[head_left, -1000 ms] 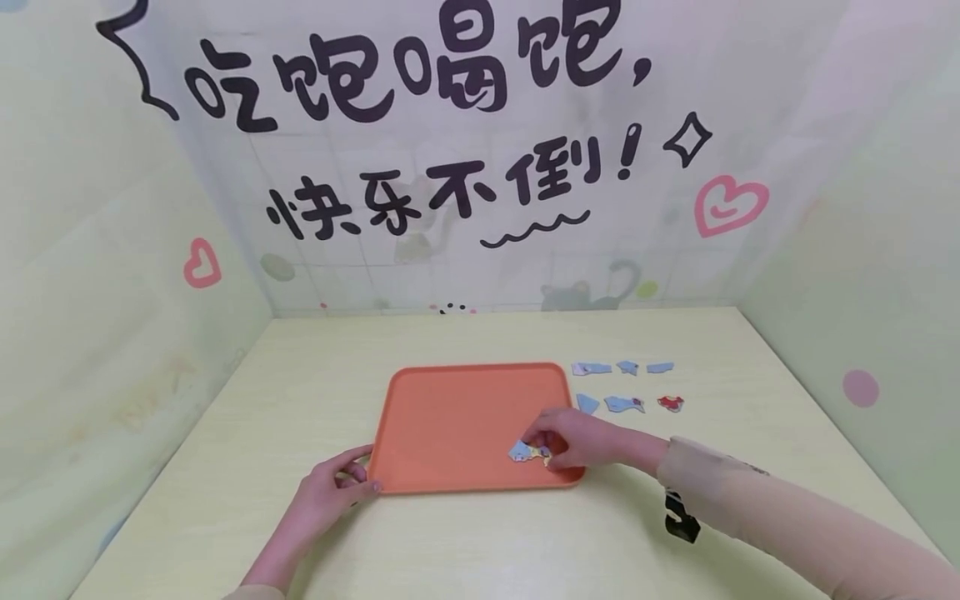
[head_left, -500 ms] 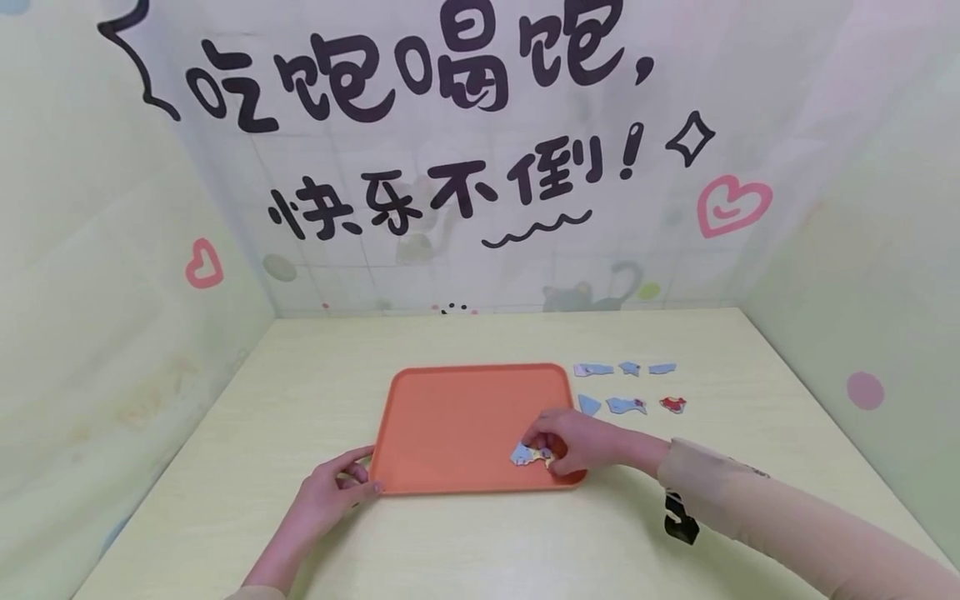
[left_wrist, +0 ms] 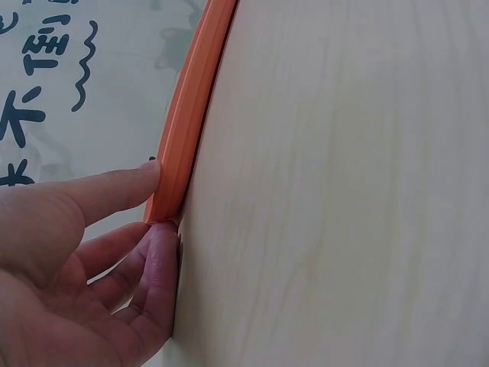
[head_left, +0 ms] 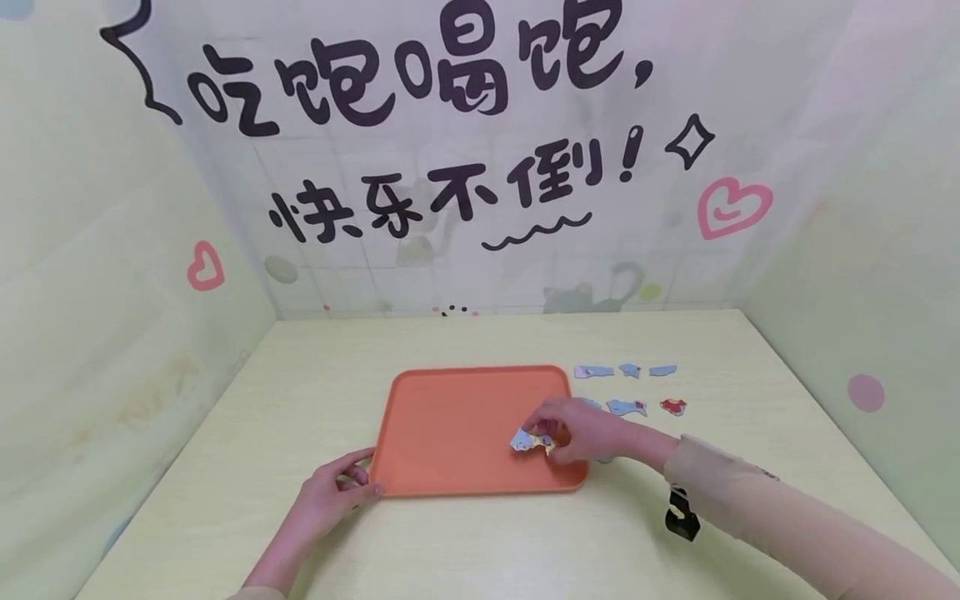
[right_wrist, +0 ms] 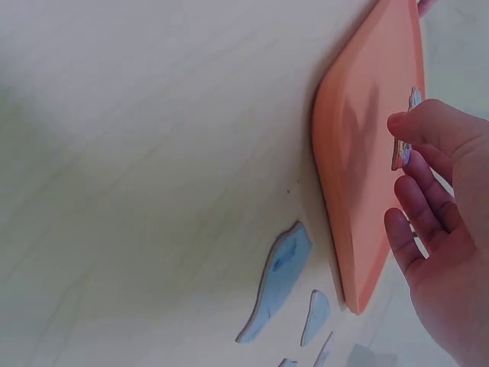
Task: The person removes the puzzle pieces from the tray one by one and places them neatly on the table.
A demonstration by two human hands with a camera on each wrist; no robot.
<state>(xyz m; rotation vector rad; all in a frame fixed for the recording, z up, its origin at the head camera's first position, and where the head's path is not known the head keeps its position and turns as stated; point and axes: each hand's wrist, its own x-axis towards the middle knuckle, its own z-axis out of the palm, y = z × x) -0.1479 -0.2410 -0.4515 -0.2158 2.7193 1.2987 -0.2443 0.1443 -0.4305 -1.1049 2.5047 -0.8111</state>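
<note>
An orange tray (head_left: 450,433) lies on the table in the head view. My left hand (head_left: 322,500) holds its near left corner; the left wrist view shows the thumb (left_wrist: 126,189) against the rim and curled fingers below. Over the tray's right part, my right hand (head_left: 585,427) pinches a light blue and yellow puzzle piece (head_left: 522,440) between thumb and fingers. In the right wrist view this thin piece (right_wrist: 400,155) is seen edge-on, apart from the tray surface, with a shadow on the tray. The fingers cover part of its print.
Several light blue puzzle pieces (head_left: 627,407) lie in two rows on the table beyond the tray's right side, with a red one (head_left: 672,406) at the end. One blue piece (head_left: 591,402) is partly hidden behind the right hand. Printed cloth walls (head_left: 420,275) surround the table.
My right hand has risen slightly from the tray with the puzzle piece pinched in it. The left hand has stayed at the tray's corner.
</note>
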